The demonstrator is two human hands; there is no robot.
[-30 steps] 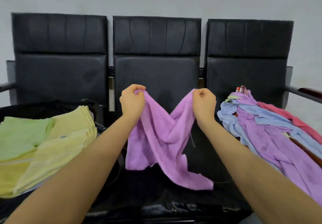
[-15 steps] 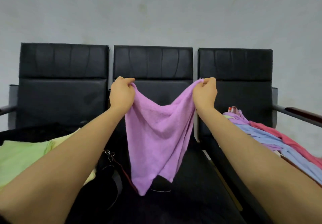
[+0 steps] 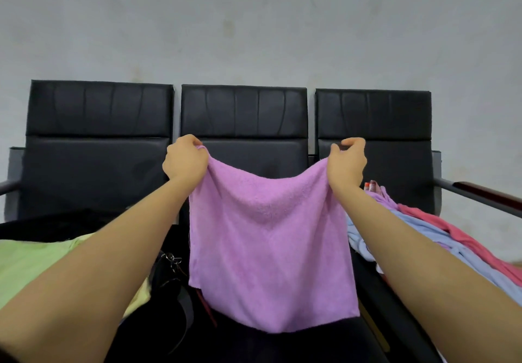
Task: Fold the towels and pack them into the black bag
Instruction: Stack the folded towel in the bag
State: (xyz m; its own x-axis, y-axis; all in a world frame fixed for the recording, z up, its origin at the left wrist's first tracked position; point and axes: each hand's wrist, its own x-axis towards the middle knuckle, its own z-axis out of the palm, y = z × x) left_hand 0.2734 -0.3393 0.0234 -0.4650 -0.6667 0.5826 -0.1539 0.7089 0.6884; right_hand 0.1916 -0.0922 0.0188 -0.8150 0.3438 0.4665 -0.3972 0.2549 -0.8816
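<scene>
A person's two bare arms reached forward from the bottom corners of the frame toward a row of three black padded chairs [image 3: 243, 125] standing against a pale grey wall [image 3: 254, 23]. Between the hands hung a purple towel [image 3: 268, 249], held up in the centre of the frame in front of the middle chair. The left hand [image 3: 185, 160] pinched the towel's upper left corner, with the fingers curled over the cloth. The right hand [image 3: 347, 162] gripped the upper right corner, thumb and fingertips bent toward each other above the edge. The top edge sagged a little between the two hands, and the rest of the towel hung open and nearly flat, its lower edge reaching the lower centre of the frame.

At the left edge lay a light green towel [image 3: 25, 261] with a pale yellow towel [image 3: 138, 297] beside it. Just right of them, in the lower left centre, sat a dark shape with a small metal clip, probably the black bag [image 3: 169, 286], though it was hard to make out against the dark seat. On the right-hand chair lay a heap of unfolded towels [image 3: 452, 244] in blue, purple and pink.
</scene>
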